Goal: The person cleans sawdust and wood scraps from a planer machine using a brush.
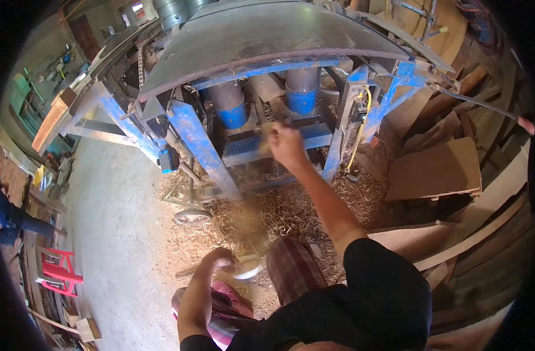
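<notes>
My right hand (286,144) is stretched out in front of the blue cross bar (279,144) of the machine frame. Its fingers are closed around a small brownish clump, too blurred to name. My left hand (222,258) is low, between my body and the machine, closed at the edge of a pale bowl-like container (248,268) with a white rim. Yellowish stuff shows inside this container. A blurred haze of dust (244,222) hangs between the two hands, over wood shavings (285,216) on the floor.
The machine has a wide dark metal top (261,35) and two blue-banded cylinders (302,100) beneath. A small wheel (192,217) rests on the floor at its left. Boards (437,169) are piled on the right. A red stool (61,272) and another person's legs (33,223) are at left.
</notes>
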### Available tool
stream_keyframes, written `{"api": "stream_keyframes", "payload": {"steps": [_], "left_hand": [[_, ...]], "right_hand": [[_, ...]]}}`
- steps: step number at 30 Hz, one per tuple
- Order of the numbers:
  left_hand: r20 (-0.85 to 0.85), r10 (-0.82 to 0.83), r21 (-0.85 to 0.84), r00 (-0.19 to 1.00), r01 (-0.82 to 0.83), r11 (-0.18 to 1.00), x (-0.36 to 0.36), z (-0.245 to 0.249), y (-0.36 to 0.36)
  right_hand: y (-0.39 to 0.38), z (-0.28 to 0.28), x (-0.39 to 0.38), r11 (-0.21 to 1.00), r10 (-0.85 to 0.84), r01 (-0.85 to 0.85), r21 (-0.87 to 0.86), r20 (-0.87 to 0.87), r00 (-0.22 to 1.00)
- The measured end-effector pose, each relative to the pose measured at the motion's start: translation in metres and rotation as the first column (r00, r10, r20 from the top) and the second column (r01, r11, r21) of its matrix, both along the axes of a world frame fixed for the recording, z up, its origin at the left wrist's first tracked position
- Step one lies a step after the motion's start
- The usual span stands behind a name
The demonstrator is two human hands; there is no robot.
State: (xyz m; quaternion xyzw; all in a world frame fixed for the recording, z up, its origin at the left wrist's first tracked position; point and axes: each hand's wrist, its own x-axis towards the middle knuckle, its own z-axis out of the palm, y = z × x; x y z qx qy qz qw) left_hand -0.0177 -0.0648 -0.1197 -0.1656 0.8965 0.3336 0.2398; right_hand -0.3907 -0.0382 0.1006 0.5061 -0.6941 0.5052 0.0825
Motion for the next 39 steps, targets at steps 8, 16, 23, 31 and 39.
{"api": "stream_keyframes", "payload": {"steps": [8, 16, 23, 31, 39], "left_hand": [[0.168, -0.106, -0.164, 0.98, 0.133, 0.977, -0.011, 0.016, 0.021], [0.096, -0.226, -0.214, 0.969, 0.242, 0.946, -0.005, 0.035, 0.029], [0.25, 0.116, -0.114, 0.961, -0.09, 0.989, 0.013, 0.04, 0.041], [0.174, -0.047, -0.108, 0.984, 0.067, 0.992, 0.019, 0.047, 0.043], [0.41, 0.061, -0.096, 0.91, -0.024, 0.995, -0.012, 0.072, 0.036]], "right_hand": [[-0.017, -0.047, -0.126, 0.876, -0.475, 0.445, -0.187, -0.178, 0.862], [-0.078, -0.069, -0.176, 0.681, -0.438, 0.62, -0.39, 0.462, 0.772], [-0.102, -0.076, -0.246, 0.813, -0.445, 0.568, -0.125, 0.494, 0.747], [-0.107, -0.059, -0.24, 0.701, -0.598, 0.684, -0.199, 0.358, 0.717], [-0.076, -0.056, -0.16, 0.724, -0.649, 0.625, -0.291, 0.018, 0.76]]}}
